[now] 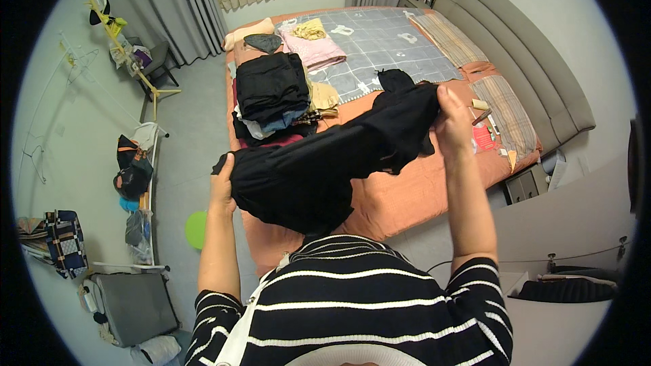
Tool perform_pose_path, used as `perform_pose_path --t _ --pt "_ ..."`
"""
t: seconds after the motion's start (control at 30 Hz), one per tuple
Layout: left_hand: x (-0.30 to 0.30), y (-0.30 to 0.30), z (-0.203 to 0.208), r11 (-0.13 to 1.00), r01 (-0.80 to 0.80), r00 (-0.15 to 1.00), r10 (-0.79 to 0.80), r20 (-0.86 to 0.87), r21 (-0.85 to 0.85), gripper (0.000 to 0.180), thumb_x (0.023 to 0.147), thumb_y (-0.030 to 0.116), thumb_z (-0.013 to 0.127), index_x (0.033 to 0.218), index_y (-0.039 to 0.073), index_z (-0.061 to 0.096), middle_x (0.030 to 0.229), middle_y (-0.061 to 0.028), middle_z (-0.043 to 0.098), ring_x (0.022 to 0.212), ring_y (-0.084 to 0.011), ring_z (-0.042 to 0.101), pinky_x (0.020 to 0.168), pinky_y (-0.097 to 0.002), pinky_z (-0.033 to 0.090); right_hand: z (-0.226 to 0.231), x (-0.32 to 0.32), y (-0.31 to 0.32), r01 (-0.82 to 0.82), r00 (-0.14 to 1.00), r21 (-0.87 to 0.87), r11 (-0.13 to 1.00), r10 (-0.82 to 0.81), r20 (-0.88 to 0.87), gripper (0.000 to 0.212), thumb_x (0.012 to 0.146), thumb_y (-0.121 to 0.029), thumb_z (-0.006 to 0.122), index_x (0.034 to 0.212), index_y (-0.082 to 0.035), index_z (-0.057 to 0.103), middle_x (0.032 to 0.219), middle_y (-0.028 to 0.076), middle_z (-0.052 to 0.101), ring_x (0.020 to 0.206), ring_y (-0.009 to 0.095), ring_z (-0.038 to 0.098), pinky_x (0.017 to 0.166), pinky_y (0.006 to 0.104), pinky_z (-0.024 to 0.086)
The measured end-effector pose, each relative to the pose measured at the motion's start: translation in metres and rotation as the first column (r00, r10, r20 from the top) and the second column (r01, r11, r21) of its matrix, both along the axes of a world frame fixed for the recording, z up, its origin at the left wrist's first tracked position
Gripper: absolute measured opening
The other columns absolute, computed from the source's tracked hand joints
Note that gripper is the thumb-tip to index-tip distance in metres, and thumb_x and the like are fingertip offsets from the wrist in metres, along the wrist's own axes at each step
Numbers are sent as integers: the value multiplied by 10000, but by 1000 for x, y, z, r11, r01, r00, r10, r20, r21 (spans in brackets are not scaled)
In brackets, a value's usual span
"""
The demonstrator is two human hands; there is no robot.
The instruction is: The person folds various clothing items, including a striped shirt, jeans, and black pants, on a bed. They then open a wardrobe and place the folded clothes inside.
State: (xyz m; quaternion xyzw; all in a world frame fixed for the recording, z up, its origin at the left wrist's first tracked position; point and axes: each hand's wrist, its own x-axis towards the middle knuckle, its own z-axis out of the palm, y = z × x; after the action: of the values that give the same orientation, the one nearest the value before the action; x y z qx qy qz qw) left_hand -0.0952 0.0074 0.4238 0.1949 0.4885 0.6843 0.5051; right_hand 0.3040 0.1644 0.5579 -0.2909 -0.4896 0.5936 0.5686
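A black garment (319, 166) is stretched between my two hands above the near edge of the bed; its exact kind is hard to tell. My left hand (224, 186) grips its left end, thumb on top. At the upper right, my right hand (453, 120) pinches the other end, held higher and farther off. The cloth sags in the middle, its lower part hanging toward me. Just beyond it stands a stack of folded clothes (271, 88), black on top. Another black piece of cloth (395, 81) lies on the bed, partly hidden behind the held garment.
The bed (407, 196) has an orange sheet and a grey checked cover (380, 41). A folded pink blanket (315, 51) lies past the stack. Small items, including a red packet (484, 137), sit near the pillows. A rack with bags (132, 179) stands left; a grey box (132, 308) lower left.
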Motion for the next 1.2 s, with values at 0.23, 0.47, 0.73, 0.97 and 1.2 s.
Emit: perform_pose_path --t 0.23,0.47,0.73,0.97,1.2 --pt "-5 9 23 999 -1 991 -5 132 44 438 941 323 504 1110 -76 568 1131 -222 602 1008 -315 614 899 -406 490 39 42 61 -50 993 -158 986 66 98 265 944 -243 505 938 1 609 927 85 647 825 194 606 795 327 463" --pt "-9 46 36 998 68 949 -69 307 15 396 977 280 414 1116 -62 557 1097 -223 613 995 -323 612 908 -427 486 21 55 104 -1 996 -433 902 39 78 263 925 -236 526 979 8 608 951 118 650 871 222 621 813 358 486" --pt "-22 64 36 992 84 964 -56 259 -99 413 976 303 411 1122 -51 564 1128 -208 610 1012 -318 608 938 -434 467 11 92 101 -142 923 -496 856 295 246 241 867 -223 600 971 -9 635 913 89 679 869 206 649 854 352 484" --pt "60 85 17 868 9 571 -411 -710 -496 618 843 385 649 1255 -46 487 1226 -212 554 1113 -280 557 935 -374 442 -1 32 61 -418 878 -355 836 473 78 146 876 -156 587 988 -68 618 848 -5 623 729 102 561 718 256 451" --pt "180 110 63 860 507 389 -167 -906 59 756 745 340 761 1321 -12 423 1263 -178 517 1153 -256 502 996 -352 377 -12 -19 18 -461 721 -131 878 457 521 321 856 -76 534 1175 -82 574 809 -32 574 674 56 456 623 205 400"
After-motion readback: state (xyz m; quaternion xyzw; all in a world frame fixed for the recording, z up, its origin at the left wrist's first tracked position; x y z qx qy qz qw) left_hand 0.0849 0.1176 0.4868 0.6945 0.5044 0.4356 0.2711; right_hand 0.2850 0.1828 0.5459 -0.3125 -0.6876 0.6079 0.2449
